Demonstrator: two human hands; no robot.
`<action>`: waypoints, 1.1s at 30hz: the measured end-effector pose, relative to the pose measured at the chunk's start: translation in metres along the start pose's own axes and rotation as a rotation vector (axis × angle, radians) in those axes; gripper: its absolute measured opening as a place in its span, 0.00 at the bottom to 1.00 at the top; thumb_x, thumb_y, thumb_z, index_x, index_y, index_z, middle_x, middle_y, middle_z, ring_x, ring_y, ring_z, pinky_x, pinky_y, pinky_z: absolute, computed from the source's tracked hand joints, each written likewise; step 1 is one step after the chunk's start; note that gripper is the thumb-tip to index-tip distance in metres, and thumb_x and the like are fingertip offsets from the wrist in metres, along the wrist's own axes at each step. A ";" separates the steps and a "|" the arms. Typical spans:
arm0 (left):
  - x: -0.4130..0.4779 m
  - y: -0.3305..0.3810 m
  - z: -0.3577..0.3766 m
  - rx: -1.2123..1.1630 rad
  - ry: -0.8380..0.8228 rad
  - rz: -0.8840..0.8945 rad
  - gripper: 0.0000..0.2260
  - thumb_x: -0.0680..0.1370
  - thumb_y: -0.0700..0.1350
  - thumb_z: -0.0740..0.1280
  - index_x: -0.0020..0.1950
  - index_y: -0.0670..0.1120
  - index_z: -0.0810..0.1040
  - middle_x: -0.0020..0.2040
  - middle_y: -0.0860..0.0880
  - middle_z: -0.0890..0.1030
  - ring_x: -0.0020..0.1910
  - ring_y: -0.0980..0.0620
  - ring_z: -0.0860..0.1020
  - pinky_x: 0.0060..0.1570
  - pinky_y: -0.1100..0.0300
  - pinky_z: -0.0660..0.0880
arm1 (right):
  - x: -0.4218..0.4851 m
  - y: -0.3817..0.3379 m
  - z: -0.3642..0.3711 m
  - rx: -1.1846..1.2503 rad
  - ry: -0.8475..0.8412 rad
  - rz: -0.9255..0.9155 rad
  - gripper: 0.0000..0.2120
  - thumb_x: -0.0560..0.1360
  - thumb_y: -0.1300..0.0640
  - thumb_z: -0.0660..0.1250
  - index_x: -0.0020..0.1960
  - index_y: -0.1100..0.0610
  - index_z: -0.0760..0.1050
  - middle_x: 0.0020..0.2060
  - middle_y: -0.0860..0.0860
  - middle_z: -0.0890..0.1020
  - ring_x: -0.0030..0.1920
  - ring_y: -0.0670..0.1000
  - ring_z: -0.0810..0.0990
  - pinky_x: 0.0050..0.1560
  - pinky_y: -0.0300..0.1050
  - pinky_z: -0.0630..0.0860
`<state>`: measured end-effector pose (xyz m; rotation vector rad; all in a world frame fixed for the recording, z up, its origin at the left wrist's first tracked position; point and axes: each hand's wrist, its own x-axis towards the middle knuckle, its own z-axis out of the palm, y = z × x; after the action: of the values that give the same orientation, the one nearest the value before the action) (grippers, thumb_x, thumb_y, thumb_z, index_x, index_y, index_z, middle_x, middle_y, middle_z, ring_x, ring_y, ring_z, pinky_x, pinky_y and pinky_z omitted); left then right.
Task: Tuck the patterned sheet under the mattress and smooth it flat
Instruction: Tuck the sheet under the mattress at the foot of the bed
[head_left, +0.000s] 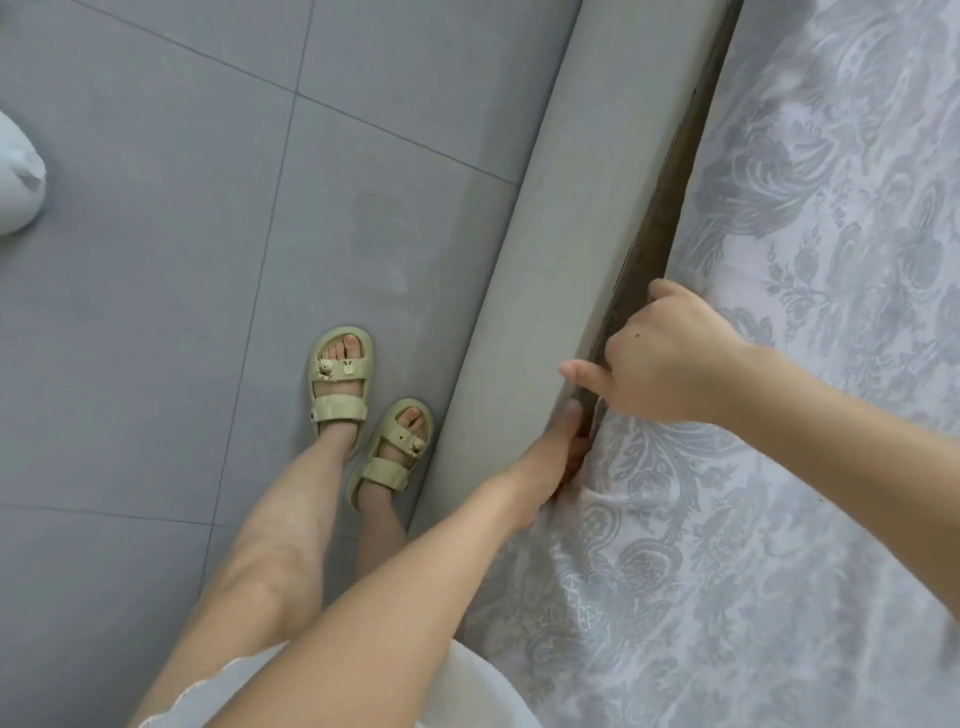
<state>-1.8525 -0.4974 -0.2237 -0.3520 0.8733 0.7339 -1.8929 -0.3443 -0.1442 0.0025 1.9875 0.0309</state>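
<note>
The patterned sheet (810, 364), white with grey floral swirls, covers the mattress on the right side of the head view. Between the mattress and the padded grey bed frame (587, 234) runs a dark gap (670, 202). My left hand (558, 457) is pushed down into that gap at the mattress edge, its fingers hidden among the sheet's folds. Just above it, my right hand (660, 358) hooks over the mattress edge, fingers curled down into the gap over the sheet, thumb sticking out over the frame.
Grey floor tiles (208, 208) lie left of the frame. My feet in pale green sandals (340, 384) stand close against the frame. A white rounded object (18, 176) sits at the left edge.
</note>
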 end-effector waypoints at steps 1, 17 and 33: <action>0.005 -0.005 0.004 0.008 0.016 -0.020 0.32 0.75 0.70 0.48 0.71 0.53 0.69 0.66 0.52 0.75 0.63 0.54 0.73 0.67 0.56 0.67 | 0.002 0.001 0.001 -0.013 0.009 -0.003 0.31 0.80 0.40 0.37 0.27 0.54 0.61 0.30 0.49 0.76 0.33 0.51 0.67 0.62 0.48 0.60; -0.029 -0.026 -0.010 0.303 0.353 0.190 0.31 0.78 0.64 0.46 0.60 0.46 0.79 0.58 0.45 0.81 0.59 0.46 0.77 0.64 0.48 0.69 | 0.029 -0.021 0.000 -0.098 -0.194 0.084 0.34 0.80 0.38 0.37 0.52 0.56 0.77 0.62 0.54 0.77 0.67 0.54 0.70 0.69 0.52 0.56; -0.037 -0.051 -0.023 -0.013 0.297 0.178 0.22 0.83 0.54 0.51 0.64 0.42 0.75 0.60 0.45 0.79 0.59 0.48 0.77 0.61 0.57 0.71 | 0.010 -0.071 0.042 -0.088 0.025 0.035 0.32 0.81 0.40 0.39 0.58 0.54 0.77 0.57 0.51 0.80 0.62 0.52 0.74 0.68 0.53 0.53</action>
<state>-1.8452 -0.5619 -0.2091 -0.4044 1.1918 0.8648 -1.8582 -0.4146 -0.1721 -0.0206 2.0092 0.1418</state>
